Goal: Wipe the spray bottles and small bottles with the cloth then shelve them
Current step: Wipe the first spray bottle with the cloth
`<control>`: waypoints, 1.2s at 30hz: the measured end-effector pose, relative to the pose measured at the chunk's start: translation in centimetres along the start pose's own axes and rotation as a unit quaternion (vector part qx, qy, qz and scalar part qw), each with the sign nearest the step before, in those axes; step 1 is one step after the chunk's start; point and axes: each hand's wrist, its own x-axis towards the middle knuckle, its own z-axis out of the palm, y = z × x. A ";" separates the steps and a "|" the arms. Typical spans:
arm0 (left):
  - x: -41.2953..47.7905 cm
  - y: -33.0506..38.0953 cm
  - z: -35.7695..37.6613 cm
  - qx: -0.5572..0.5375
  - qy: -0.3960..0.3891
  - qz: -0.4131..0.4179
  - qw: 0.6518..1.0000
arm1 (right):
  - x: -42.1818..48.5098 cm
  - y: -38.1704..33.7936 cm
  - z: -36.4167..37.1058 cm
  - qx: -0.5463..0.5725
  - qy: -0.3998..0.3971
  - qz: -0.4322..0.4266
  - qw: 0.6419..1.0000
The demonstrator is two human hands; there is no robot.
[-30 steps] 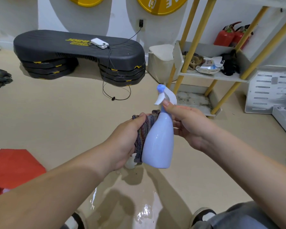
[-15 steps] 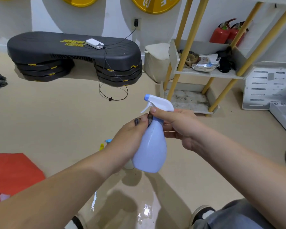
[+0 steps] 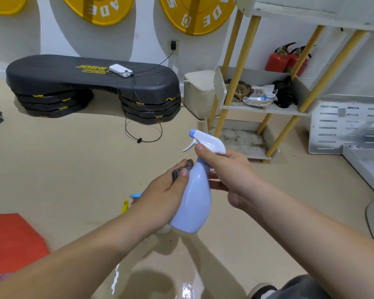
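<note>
Head view: we look down on a pale blue spray bottle (image 3: 192, 203), held in the air between both hands.
Right hand (image 3: 227, 171): our fingers curl round the neck just under the white trigger head, we judge to steady the bottle for rubbing.
Left hand (image 3: 166, 190): it clutches a bunched dark cloth (image 3: 181, 169), pressed to the bottle's shoulder.
Shelf (image 3: 266, 110): well apart, ahead and right; shelving is not yet done.

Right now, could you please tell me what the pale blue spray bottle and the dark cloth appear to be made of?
The pale blue spray bottle looks like smooth, semi-glossy plastic: soft sheen, moulded shape. The dark cloth bunched in the left hand seems matte fabric, though little shows.
</note>
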 end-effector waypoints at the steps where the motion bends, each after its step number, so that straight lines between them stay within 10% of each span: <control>1: -0.4 0.0 0.3 0.020 0.000 0.008 1.000 | 0.0 0.1 -0.1 0.000 0.000 0.000 1.000; 12: -2.3 -0.9 1.4 0.422 0.023 0.237 0.875 | -0.1 -0.3 -0.9 -0.010 0.007 -0.010 1.000; 19: 0.0 -0.2 0.1 -0.007 0.029 0.019 0.999 | -0.2 0.3 0.1 -0.038 0.023 -0.077 0.996; 22: -1.1 0.1 1.3 0.088 0.023 0.054 0.994 | 0.5 0.2 -0.5 -0.026 0.051 -0.053 0.997; 27: -3.1 0.3 3.3 0.419 0.047 0.222 0.879 | 1.6 0.5 -1.6 -0.049 0.081 -0.035 0.995; 36: 1.5 1.2 1.5 0.490 0.017 0.235 0.839 | 1.4 0.1 -3.3 -0.018 0.123 -0.013 0.992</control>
